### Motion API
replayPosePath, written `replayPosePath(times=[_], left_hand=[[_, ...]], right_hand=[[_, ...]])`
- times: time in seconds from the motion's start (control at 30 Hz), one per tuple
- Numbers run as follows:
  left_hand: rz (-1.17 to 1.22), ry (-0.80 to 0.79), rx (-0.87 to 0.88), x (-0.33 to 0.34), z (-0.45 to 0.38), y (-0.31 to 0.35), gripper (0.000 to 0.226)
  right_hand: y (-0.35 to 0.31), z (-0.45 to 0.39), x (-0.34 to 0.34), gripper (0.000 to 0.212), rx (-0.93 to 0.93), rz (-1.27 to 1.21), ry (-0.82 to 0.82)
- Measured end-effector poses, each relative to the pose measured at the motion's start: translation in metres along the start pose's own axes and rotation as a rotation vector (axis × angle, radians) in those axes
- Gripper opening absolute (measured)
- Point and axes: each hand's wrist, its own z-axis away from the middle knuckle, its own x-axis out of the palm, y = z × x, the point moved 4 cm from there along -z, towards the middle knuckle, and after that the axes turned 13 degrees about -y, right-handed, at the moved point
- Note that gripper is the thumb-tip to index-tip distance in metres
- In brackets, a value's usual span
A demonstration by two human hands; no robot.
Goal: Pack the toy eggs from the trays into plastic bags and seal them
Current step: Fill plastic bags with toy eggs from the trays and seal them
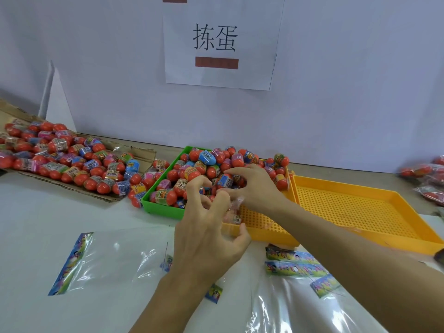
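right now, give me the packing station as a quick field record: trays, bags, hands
green tray: heaped with toy eggs
yellow trays: near one holds eggs at its far end; right one shows bare mesh
cardboard: more eggs, left
plastic bags: one flat at left, a stack lower right
left hand: fingers curled, over the near tray's edge; hold unclear
right hand: reaching into the eggs; hold unclear

one head-worn view looks forward and down, close over the white table, facing the pale wall.
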Motion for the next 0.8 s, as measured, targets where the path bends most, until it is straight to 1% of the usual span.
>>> replayPosePath(times=[0.07,0.1,0.2,0.27,0.33,0.37,0.43,0.5,0.53,0.6,0.63,0.8], left_hand=[[-0.025,-0.045,-0.018,0.002,0.0,-0.002,0.044],[-0.036,-0.07,-0.025,0.003,0.001,-0.003,0.045],[-0.066,-0.131,-0.046,0.006,0.001,-0.008,0.052],[-0.081,-0.177,-0.052,0.01,0.002,-0.01,0.057],[-0.094,-0.207,-0.044,0.012,0.003,-0.012,0.057],[-0.099,-0.217,-0.031,0.013,0.003,-0.012,0.057],[-0.107,-0.239,-0.013,0.014,0.004,-0.011,0.052],[-0.102,-0.253,-0.004,0.014,0.004,-0.01,0.054],[-0.094,-0.259,0.005,0.015,0.004,-0.01,0.053],[-0.079,-0.261,0.034,0.015,0.004,-0.008,0.036],[-0.07,-0.265,0.045,0.016,0.004,-0.007,0.032],[0.017,-0.29,0.134,0.016,0.006,-0.002,0.025]], right_hand=[[0.002,-0.004,0.0,0.061,0.01,0.002,0.036],[0.002,-0.003,-0.001,0.057,-0.001,-0.032,0.053],[0.008,0.01,-0.01,0.038,-0.029,-0.238,0.085],[0.013,0.024,-0.022,0.039,-0.037,-0.426,0.094],[0.015,0.04,-0.033,0.049,-0.072,-0.622,0.041],[0.016,0.047,-0.037,0.049,-0.091,-0.71,-0.007],[0.017,0.059,-0.041,0.041,-0.123,-0.854,-0.107],[0.016,0.067,-0.041,0.037,-0.127,-0.947,-0.164],[0.015,0.07,-0.04,0.037,-0.12,-0.988,-0.177],[0.011,0.073,-0.037,0.039,-0.127,-1.052,-0.198],[0.009,0.075,-0.036,0.041,-0.14,-1.063,-0.208],[0.007,0.084,-0.027,0.048,-0.173,-1.104,-0.249]])
